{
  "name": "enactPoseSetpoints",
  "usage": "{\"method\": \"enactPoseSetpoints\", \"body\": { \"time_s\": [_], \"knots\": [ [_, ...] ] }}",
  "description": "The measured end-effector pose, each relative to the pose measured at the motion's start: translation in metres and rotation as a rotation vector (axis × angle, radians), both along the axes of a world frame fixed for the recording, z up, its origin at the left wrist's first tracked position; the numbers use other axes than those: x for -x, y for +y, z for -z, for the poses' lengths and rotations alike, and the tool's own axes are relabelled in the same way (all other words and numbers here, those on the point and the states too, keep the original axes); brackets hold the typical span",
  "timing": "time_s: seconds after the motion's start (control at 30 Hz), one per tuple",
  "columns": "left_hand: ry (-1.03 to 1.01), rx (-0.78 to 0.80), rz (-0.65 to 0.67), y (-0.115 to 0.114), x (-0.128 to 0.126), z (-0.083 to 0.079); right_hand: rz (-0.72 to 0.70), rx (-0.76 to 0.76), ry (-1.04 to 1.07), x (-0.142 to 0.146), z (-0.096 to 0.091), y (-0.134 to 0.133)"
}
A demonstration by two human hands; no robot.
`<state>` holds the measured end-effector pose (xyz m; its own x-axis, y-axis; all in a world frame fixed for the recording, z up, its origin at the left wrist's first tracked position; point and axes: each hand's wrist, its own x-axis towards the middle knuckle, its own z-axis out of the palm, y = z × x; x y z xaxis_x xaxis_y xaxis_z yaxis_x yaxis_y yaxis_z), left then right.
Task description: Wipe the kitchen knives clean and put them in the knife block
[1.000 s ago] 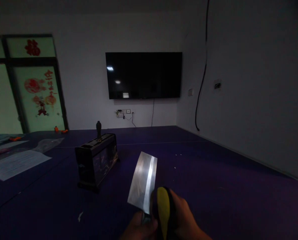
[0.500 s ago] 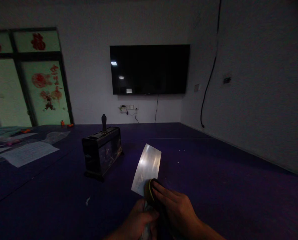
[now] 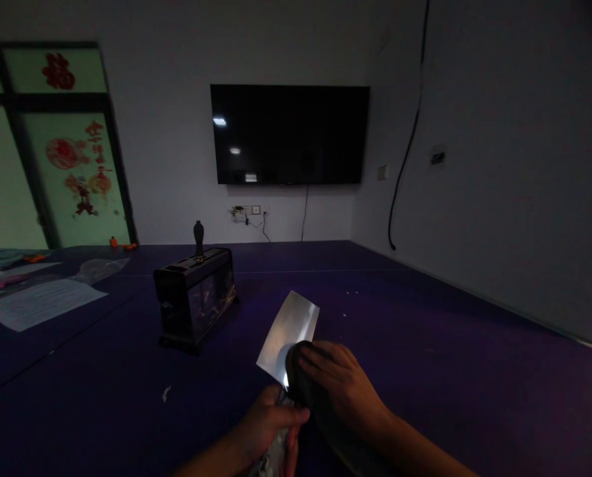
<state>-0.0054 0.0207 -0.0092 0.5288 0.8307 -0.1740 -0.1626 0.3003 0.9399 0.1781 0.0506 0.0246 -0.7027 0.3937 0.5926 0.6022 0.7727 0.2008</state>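
Observation:
My left hand (image 3: 269, 427) is closed round the handle of a cleaver (image 3: 291, 328), whose broad shiny blade points up and away from me. My right hand (image 3: 338, 387) presses a dark cloth or sponge (image 3: 300, 381) against the lower part of the blade, fingers curled over it. Both hands hover low over a dark purple table (image 3: 425, 344). A black knife block (image 3: 194, 298) with one dark handle sticking up stands on the table to the left of the blade, a short way beyond it.
Papers (image 3: 38, 301) and clear plastic lie at the far left of the table. A black screen (image 3: 289, 132) hangs on the white wall behind. A door with red decorations (image 3: 77, 165) is at the left. The room is dim.
The yellow side of the pad has turned out of sight. My right hand has slid it onto the blade and a little further up. The cleaver has tilted flatter and my arms show more.

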Motion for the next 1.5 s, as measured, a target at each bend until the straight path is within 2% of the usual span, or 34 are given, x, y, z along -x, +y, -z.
{"method": "enactPoseSetpoints", "body": {
  "time_s": [0.23, 0.43, 0.63, 0.77, 1.0, 1.13, 1.33, 1.5],
  "knots": [
    [0.018, 0.034, -0.032, 0.001, 0.0, 0.001, -0.004, 0.036, 0.009, 0.005, 0.003, -0.005],
    [-0.011, 0.03, -0.13, 0.001, -0.006, 0.001, -0.021, 0.126, 0.083, 0.008, 0.005, -0.009],
    [0.012, 0.027, -0.081, 0.005, -0.006, 0.0, -0.061, 0.249, 0.058, 0.007, -0.002, -0.018],
    [0.013, 0.038, -0.06, 0.005, -0.004, -0.003, 0.014, 0.311, 0.006, 0.012, -0.006, -0.02],
    [-0.069, 0.01, 0.023, -0.004, 0.0, -0.018, 0.124, 0.19, 0.012, 0.012, 0.002, -0.013],
    [-0.057, -0.007, 0.077, 0.002, 0.002, -0.013, 0.112, 0.14, 0.033, 0.011, 0.004, -0.01],
    [-0.038, -0.069, 0.133, 0.006, 0.002, -0.008, 0.083, 0.159, 0.063, 0.011, 0.0, -0.01],
    [-0.035, -0.063, 0.047, -0.003, 0.002, -0.012, 0.046, 0.117, 0.089, 0.01, 0.003, -0.01]
  ]
}}
